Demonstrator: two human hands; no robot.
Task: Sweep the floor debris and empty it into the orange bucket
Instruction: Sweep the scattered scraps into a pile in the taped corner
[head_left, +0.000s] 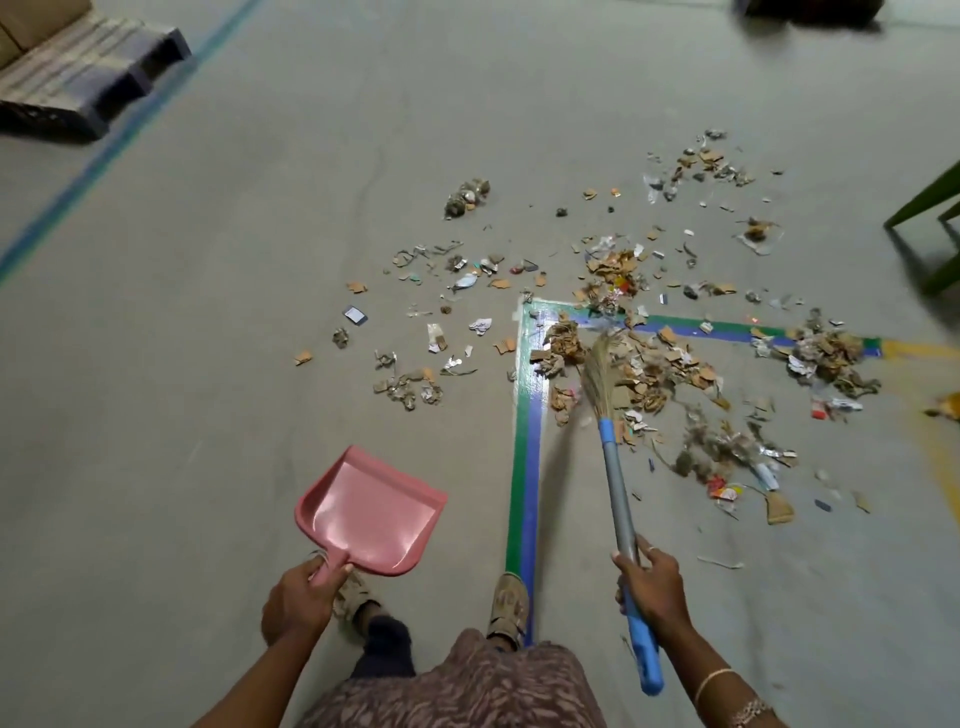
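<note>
Left hand: fingers curled tight round the grip of the pink dustpan. The pan looks held up off the floor, its open lip facing about 1 o'clock. Thin scatter of debris lies at 12 o'clock from the pan, well apart from it. The green-blue tape line runs 6 to 12 between the two hands and corners off toward 3. The broom has its long axis roughly 6 to 12, tipped slightly to 11. Its bristle end is down in the left edge of the thick pile, just inside the tape corner. Right hand is clamped on the lower handle above the blue end grip. The pile sits at 12 to 1 o'clock from it, with more clumps out toward 2 and 3. The right hand is the nearer one to the bulk. Likely next stroke: drag toward 7 o'clock, across the tape, at the pan. Orange bucket is not in view.
</note>
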